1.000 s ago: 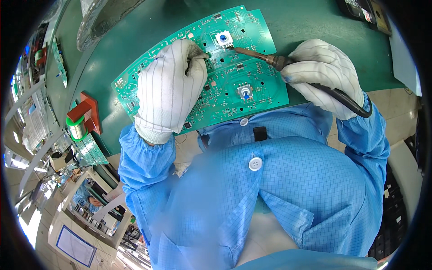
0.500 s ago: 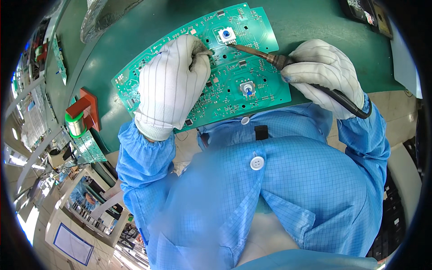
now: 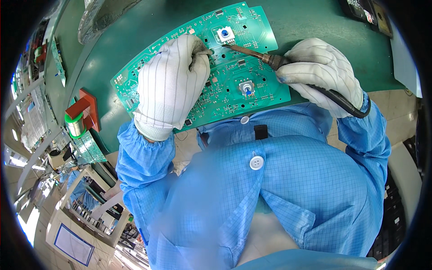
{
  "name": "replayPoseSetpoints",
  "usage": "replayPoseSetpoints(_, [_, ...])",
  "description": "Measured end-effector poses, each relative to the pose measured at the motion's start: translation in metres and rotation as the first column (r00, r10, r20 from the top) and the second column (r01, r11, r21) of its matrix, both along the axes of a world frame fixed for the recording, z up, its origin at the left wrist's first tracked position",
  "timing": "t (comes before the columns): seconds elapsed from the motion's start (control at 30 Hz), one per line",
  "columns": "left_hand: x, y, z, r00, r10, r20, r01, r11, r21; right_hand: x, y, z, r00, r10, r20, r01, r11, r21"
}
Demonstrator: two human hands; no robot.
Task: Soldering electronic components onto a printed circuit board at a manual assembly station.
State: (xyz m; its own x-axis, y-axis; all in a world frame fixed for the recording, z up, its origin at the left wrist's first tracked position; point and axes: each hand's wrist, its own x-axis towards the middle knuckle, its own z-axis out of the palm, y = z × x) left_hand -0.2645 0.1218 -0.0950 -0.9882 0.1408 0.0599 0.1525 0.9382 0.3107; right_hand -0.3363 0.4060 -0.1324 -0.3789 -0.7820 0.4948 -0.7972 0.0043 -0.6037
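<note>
A large green circuit board (image 3: 265, 67) lies on the bench in front of me. My right hand (image 3: 321, 74), in a striped white glove, is closed round a soldering iron (image 3: 272, 60). The iron's tip points left, just below a white square part with a blue centre (image 3: 225, 33). My left hand (image 3: 173, 85), gloved alike, rests over the board's left half. Its thumb and fingertips are pinched together near the tip; what they hold, if anything, cannot be made out. A second part, a rotary knob with a blue mark (image 3: 246, 88), stands nearer to me.
Left of the board, a solder wire spool with green rims (image 3: 75, 127) sits by a reddish-brown stand (image 3: 92, 110). A small green board (image 3: 90, 148) lies below it. Crumpled clear plastic (image 3: 92, 22) is at the far left, a dark box (image 3: 360, 13) at the far right.
The soldering iron and my right hand have shifted slightly left, and the tip has moved away from the white part's lower edge. My left hand stays nearly in place.
</note>
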Motion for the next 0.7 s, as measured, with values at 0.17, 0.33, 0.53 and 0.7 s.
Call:
replayPoseSetpoints(0.17, [0.0,-0.001,-0.004,0.999,-0.025,-0.033,0.025,0.999,-0.024,0.0,0.001,0.002,1.0,-0.004,0.012,0.004,1.0,-0.007])
replayPoseSetpoints(0.33, [-0.001,0.003,-0.003,0.998,-0.044,-0.049,0.042,0.998,-0.042,-0.001,0.003,0.004,1.0,-0.002,0.012,0.002,1.0,-0.004])
replayPoseSetpoints(0.53, [-0.002,0.011,-0.001,0.999,-0.025,-0.035,0.023,0.998,-0.053,-0.002,0.007,0.0,1.0,0.004,-0.004,-0.004,1.0,-0.023])
replayPoseSetpoints(0.7, [-0.009,0.005,-0.003,0.993,-0.014,-0.114,0.016,1.0,0.019,-0.004,0.011,0.008,0.991,-0.066,0.113,0.089,0.974,-0.21])
